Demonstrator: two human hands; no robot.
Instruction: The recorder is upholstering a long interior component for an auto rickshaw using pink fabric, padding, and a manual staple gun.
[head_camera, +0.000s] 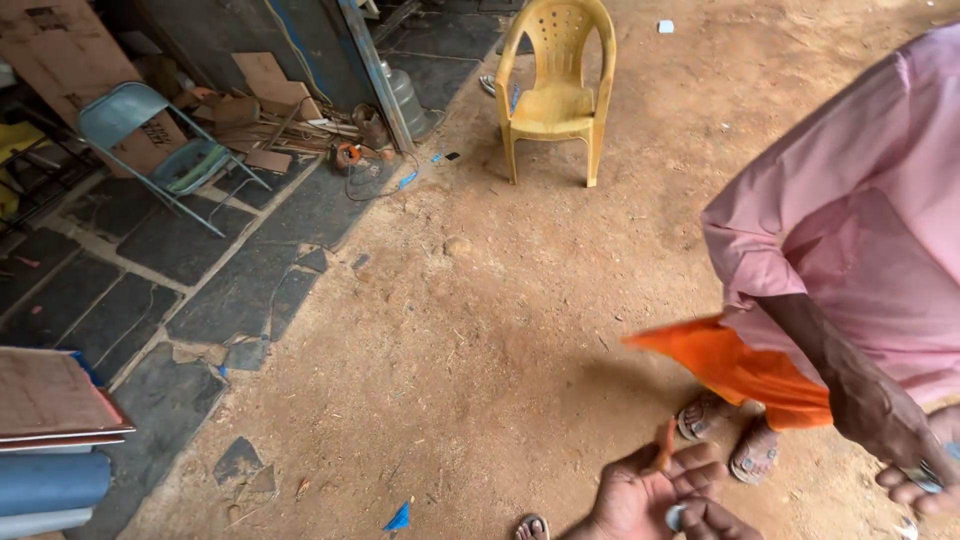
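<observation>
Below, at the frame's bottom edge, the left hand (640, 495) lies palm-up and loosely open, an orange pencil (665, 445) across its fingers. Right hand (705, 518) pinches a small pale object (675, 517) beside it. A co-worker's pink-sleeved arm (850, 380) hangs near.

Dirt floor (480, 330) w/ dark stone slabs (180, 260) at left. Wearer's hands at bottom edge: one hand (640, 495) palm up, fingers curled, thin orange-brown stick (665, 445) at fingertips; 2nd hand (715, 520) touching it, small pale bit between. Another person in pink shirt (860, 220) & orange cloth (740, 370) stands close at right, sandals (725, 435) on. Yellow plastic chair (556, 85) well apart, blue folding chair (150, 150) far left.
</observation>
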